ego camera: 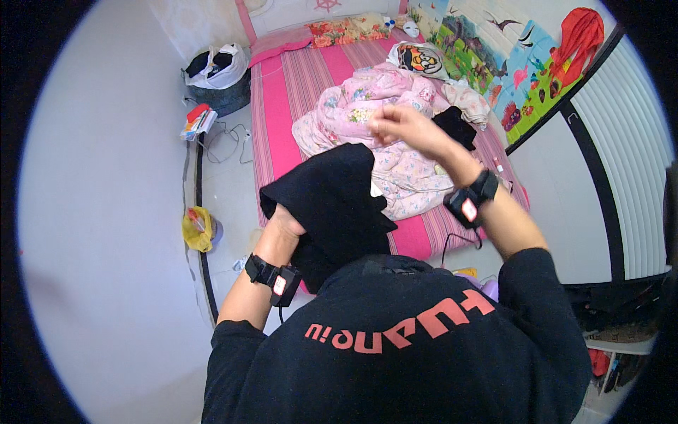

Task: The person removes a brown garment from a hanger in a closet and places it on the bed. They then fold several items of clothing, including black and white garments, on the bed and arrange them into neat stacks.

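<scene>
A black cloth garment (331, 196) hangs in front of my chest, above the near part of the bed. My left hand (288, 220) reaches up into its folded edge and bears it; the cloth hides the fingers. Raised to the right of the garment, and apart from it, is my right hand (394, 126). Its fingers are loosely bent and slightly blurred, with nothing seen in them. Behind that hand lies a rumpled pink flowered quilt (339, 114). Another black cloth (454, 127) rests on the bed beyond my right forearm.
The pink striped bed (270, 114) stretches ahead, with a flowered pillow (349, 32) at its head. On the left stand a dark laundry basket (222, 95) and a bin with a yellow bag (197, 230). Cables (225, 143) lie on the floor. A white folding door (572, 201) is at right.
</scene>
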